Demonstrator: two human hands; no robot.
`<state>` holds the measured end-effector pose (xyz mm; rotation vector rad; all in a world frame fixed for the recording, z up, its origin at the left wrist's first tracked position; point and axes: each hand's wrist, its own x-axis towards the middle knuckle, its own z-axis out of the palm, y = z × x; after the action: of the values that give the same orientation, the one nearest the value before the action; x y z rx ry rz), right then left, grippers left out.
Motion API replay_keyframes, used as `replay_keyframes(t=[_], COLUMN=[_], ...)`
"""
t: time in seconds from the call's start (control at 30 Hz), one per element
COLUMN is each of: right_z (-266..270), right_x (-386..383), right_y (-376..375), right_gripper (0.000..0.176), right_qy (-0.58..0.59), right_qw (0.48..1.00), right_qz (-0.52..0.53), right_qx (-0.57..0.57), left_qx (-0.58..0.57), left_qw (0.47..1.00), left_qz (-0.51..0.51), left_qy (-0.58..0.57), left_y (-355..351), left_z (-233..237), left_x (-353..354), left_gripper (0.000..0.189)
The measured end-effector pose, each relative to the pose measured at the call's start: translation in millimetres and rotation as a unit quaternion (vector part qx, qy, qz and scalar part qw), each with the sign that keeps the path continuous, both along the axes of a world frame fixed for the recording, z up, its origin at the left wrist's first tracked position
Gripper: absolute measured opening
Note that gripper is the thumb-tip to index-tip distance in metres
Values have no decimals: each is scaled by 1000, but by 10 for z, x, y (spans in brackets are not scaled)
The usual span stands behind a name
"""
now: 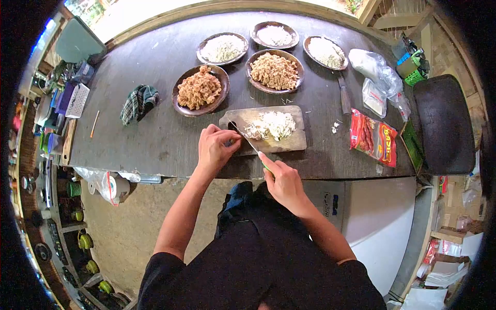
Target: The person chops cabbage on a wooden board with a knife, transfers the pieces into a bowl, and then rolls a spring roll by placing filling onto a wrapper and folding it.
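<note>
A wooden cutting board (289,143) lies near the table's front edge, with a pile of chopped whitish food (276,125) on it. My right hand (283,183) is closed round the green handle of a knife (251,143), whose blade slants up and left across the board's left part. At the board's left edge, my left hand (219,147) has its fingers pressed together beside the blade; what they hold, if anything, is hidden. Behind the board stand a plate of brown fried food (199,90) and a plate of lighter brown pieces (274,71).
Three plates of whitish shreds, one of them at the back left (223,48), stand farther back. A second knife (344,95), plastic bags (374,70) and a red packet (373,138) lie on the right. A checked cloth (139,104) and a thin stick (95,124) are on the left.
</note>
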<state>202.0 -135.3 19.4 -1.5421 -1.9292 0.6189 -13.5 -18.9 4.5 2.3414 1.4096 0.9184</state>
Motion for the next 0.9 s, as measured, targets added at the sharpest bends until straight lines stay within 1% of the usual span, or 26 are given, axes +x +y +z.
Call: replay_keyframes(t=[0.17,0.27,0.4,0.6,0.67,0.9], right_z=[-23,23,-18,-19,-21,-39], right_x=[71,86,49,-19,-25,45], right_y=[-62,-98,-81,8,15,-89], right_gripper=[52,52,51,52,52,53], right_qy=[8,24,27,-5,-4,14], right_qw=[1000,1000,999,1000,1000,1000], right_qz=[-15,1,17,2,-1,10], right_qx=[13,7,10,9,4,12], left_qx=[-11,6,2,-21,-67,-27], left_qw=[1000,1000,1000,1000,997,1000], left_qz=[-6,-6,-1,6,39,5], left_qy=[-5,15,1,5,24,-11], left_y=[-11,9,18,3,-26,14], left_z=[48,28,-3,47,118,2], left_x=[7,-16,-21,-5,6,-22], left_gripper=[15,14,14,15,12,13])
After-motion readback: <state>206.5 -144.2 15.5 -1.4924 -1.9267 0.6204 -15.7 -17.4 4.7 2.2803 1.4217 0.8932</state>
